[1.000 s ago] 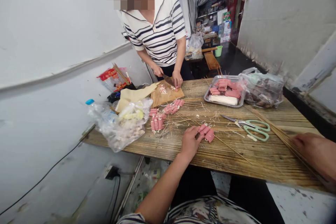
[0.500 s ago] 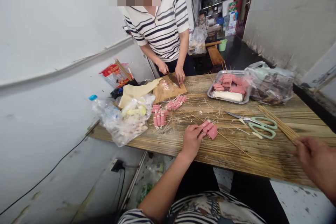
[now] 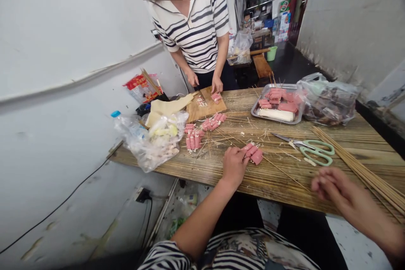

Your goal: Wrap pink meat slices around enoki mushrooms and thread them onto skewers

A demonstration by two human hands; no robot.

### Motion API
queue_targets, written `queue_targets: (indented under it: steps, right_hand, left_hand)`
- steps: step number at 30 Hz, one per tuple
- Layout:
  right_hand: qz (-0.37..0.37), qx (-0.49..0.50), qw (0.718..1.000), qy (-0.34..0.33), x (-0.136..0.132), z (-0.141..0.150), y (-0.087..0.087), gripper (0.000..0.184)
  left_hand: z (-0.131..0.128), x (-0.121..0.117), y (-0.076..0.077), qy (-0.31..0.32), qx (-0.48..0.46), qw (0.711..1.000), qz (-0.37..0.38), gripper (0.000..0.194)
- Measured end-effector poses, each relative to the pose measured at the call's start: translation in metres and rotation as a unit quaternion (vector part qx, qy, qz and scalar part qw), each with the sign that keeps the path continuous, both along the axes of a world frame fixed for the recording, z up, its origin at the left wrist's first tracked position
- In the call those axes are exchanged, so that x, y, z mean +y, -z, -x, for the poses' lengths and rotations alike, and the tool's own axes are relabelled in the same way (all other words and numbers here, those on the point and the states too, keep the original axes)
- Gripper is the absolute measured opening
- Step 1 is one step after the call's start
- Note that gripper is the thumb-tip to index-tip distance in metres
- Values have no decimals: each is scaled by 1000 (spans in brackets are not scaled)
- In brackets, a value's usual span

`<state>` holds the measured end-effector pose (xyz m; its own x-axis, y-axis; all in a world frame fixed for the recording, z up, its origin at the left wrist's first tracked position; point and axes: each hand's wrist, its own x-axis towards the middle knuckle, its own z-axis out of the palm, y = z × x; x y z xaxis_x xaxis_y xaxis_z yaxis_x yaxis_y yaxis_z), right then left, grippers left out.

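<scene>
My left hand (image 3: 234, 164) is closed on the near side of a few pink meat rolls (image 3: 254, 153) on the table, white enoki-like strands poking from their ends. A thin bamboo skewer (image 3: 283, 172) runs from these rolls toward the front right. At its tip is my right hand (image 3: 332, 187), fingers curled together and slightly blurred; I cannot make out what they hold. Beyond it lies a bundle of bamboo skewers (image 3: 363, 164). Green-handled scissors (image 3: 313, 147) rest behind my right hand. More finished rolls (image 3: 194, 140) lie left of my left hand.
Across the wooden table (image 3: 278, 194), a co-worker cuts on a chopping board (image 3: 196, 114) with a knife. A clear tray (image 3: 276, 120) holds meat rolls and a white enoki bundle (image 3: 275, 114), beside a plastic bag (image 3: 329, 101). Another bag (image 3: 158, 147) and a blue-capped bottle (image 3: 122, 124) stand at left.
My right hand has left the skewer bundle and moved left to the tip of the skewer in the rolls. My left hand stays on the rolls. A pink roll now lies by the co-worker's hand.
</scene>
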<state>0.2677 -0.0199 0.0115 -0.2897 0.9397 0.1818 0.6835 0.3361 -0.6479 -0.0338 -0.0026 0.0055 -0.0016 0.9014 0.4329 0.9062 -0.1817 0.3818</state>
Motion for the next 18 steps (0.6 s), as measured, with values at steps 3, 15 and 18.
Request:
queue_targets:
  steps: [3, 15, 18]
  right_hand:
    - [61, 26, 995, -72, 43, 55, -24, 15]
    - [62, -149, 981, -103, 85, 138, -22, 35]
    - [62, -154, 983, -81, 84, 136, -23, 32]
  left_hand:
    - [-1, -1, -1, 8, 13, 1000, 10, 16]
    - [-7, 3, -4, 40, 53, 998, 10, 22]
    - [-12, 0, -2, 74, 74, 995, -5, 30]
